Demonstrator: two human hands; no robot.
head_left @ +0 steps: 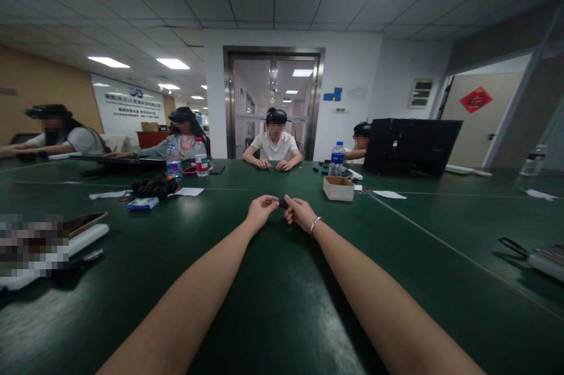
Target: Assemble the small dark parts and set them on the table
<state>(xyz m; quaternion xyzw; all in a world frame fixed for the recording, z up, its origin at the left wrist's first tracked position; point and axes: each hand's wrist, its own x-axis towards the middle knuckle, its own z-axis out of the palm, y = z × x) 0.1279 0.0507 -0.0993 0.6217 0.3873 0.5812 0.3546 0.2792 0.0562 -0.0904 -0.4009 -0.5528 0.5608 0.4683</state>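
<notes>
Above the dark green table, both of my arms reach forward and the hands meet in the middle of the head view. My left hand is closed in a pinch at one end of a small dark piece. My right hand, with a silver bangle at its wrist, pinches the other end between thumb and fingers. The piece is too small and dark to tell its kind, and the fingers partly cover it.
An open cardboard box and a water bottle stand ahead to the right, near a large black case. Two bottles, dark cables and a small packet are left. Across the table sits a person; others sit nearby.
</notes>
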